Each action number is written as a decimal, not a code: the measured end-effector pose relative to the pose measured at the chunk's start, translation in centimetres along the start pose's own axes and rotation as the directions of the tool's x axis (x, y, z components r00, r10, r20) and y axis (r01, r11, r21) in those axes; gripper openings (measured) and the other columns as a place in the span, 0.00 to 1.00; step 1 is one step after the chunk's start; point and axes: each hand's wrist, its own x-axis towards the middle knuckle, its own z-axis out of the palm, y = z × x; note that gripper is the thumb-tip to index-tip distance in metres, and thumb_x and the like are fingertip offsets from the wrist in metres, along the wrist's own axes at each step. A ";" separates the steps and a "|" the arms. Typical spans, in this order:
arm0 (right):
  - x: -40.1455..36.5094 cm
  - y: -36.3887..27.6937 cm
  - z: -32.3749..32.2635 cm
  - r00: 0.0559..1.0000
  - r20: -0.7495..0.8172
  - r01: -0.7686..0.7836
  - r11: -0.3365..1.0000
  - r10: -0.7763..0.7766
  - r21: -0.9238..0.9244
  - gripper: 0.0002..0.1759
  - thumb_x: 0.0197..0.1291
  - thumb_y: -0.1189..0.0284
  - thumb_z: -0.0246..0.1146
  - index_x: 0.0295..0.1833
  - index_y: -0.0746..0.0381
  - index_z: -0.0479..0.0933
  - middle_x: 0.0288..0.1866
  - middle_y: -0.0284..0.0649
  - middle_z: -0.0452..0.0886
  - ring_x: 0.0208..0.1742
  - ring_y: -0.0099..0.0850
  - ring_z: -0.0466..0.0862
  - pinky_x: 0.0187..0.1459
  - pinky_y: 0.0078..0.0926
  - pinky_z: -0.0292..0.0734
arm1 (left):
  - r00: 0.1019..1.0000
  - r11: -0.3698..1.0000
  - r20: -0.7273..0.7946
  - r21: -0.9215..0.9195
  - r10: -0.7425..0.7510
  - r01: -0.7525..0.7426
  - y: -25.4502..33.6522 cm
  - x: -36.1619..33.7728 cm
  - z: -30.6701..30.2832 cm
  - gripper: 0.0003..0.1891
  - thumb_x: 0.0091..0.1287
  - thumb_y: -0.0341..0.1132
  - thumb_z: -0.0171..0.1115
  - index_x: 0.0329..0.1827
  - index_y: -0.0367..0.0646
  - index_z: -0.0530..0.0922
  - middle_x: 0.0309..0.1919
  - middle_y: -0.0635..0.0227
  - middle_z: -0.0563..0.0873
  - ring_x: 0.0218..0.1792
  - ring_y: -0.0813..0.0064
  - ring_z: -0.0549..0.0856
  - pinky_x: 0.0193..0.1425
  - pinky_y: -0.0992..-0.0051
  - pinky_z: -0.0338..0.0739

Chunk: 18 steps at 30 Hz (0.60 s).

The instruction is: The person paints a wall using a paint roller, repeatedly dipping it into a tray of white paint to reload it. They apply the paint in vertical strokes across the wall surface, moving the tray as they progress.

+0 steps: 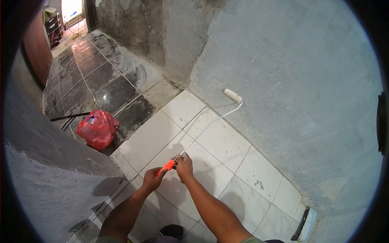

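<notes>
A paint roller (233, 95) with a white sleeve, a long thin wire frame and an orange handle (168, 165) extends from my hands toward the grey wall. My left hand (152, 178) is closed around the lower end of the orange handle. Just above it, my right hand (184, 166) grips the roller where the wire frame meets the handle. The sleeve is at the upper end, close to the wall; whether it touches the wall I cannot tell.
White tiles (219, 139) cover the floor below, dark dusty tiles (103, 77) the upper left. A red plastic bag (98, 129) lies at their border. Grey walls (291, 81) stand on both sides. A dark-edged flat object (308, 224) leans at the lower right.
</notes>
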 end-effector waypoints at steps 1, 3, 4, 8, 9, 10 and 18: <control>-0.2 -0.5 -0.1 0.999 0.027 0.040 0.999 -0.040 -0.002 0.11 0.78 0.69 0.50 0.47 0.66 0.71 0.42 0.44 0.83 0.40 0.31 0.85 0.44 0.33 0.88 | 0.998 0.998 -0.025 -0.034 0.053 -0.054 -0.7 0.7 0.0 0.23 0.72 0.51 0.65 0.50 0.36 0.87 0.29 0.59 0.89 0.32 0.77 0.84 0.39 0.70 0.78; -0.6 -3.4 0.1 0.992 0.021 0.126 0.991 -0.125 -0.034 0.11 0.78 0.68 0.50 0.46 0.66 0.71 0.41 0.44 0.83 0.40 0.31 0.85 0.44 0.33 0.87 | 0.985 0.988 -0.074 0.009 0.157 -0.157 1.9 1.2 -1.1 0.23 0.72 0.51 0.64 0.49 0.36 0.87 0.25 0.59 0.87 0.26 0.76 0.82 0.34 0.68 0.77; -0.4 -5.5 0.4 0.977 0.023 0.215 0.974 -0.213 -0.070 0.12 0.78 0.68 0.50 0.46 0.66 0.71 0.41 0.44 0.83 0.40 0.31 0.85 0.43 0.32 0.87 | 0.974 0.978 -0.091 0.031 0.210 -0.208 3.2 2.3 -1.5 0.22 0.72 0.50 0.64 0.49 0.36 0.87 0.24 0.58 0.86 0.26 0.76 0.81 0.33 0.67 0.76; -0.2 -11.9 -0.2 0.951 -0.039 0.309 0.948 -0.307 0.074 0.15 0.77 0.66 0.53 0.42 0.67 0.73 0.37 0.44 0.84 0.38 0.32 0.85 0.40 0.31 0.83 | 0.949 0.953 -0.117 -0.051 0.293 -0.300 7.7 4.7 -0.8 0.23 0.72 0.50 0.64 0.50 0.35 0.85 0.22 0.53 0.82 0.23 0.74 0.76 0.31 0.66 0.73; -0.4 -11.6 -0.7 0.950 -0.047 0.311 0.947 -0.309 0.075 0.15 0.77 0.66 0.53 0.42 0.67 0.73 0.37 0.44 0.84 0.38 0.32 0.85 0.40 0.31 0.83 | 0.958 0.953 -0.104 -0.123 0.266 -0.278 8.2 4.9 -0.5 0.23 0.73 0.50 0.63 0.50 0.35 0.85 0.21 0.53 0.80 0.23 0.74 0.74 0.31 0.66 0.73; -0.4 -10.6 -1.4 0.949 -0.019 0.315 0.949 -0.315 -0.018 0.13 0.77 0.66 0.53 0.44 0.67 0.72 0.38 0.43 0.83 0.38 0.31 0.85 0.41 0.31 0.85 | 0.967 0.966 -0.070 -0.068 0.246 -0.251 7.7 4.6 0.0 0.24 0.73 0.51 0.63 0.51 0.34 0.85 0.21 0.56 0.80 0.25 0.76 0.74 0.32 0.67 0.74; -3.2 2.3 -3.6 1.000 -0.017 -0.011 1.000 0.010 -0.029 0.13 0.76 0.66 0.54 0.45 0.66 0.72 0.39 0.44 0.83 0.37 0.32 0.86 0.40 0.32 0.87 | 0.996 0.997 0.048 0.002 -0.072 0.072 1.0 -4.8 3.1 0.23 0.74 0.51 0.60 0.40 0.36 0.84 0.21 0.67 0.78 0.26 0.79 0.75 0.32 0.70 0.70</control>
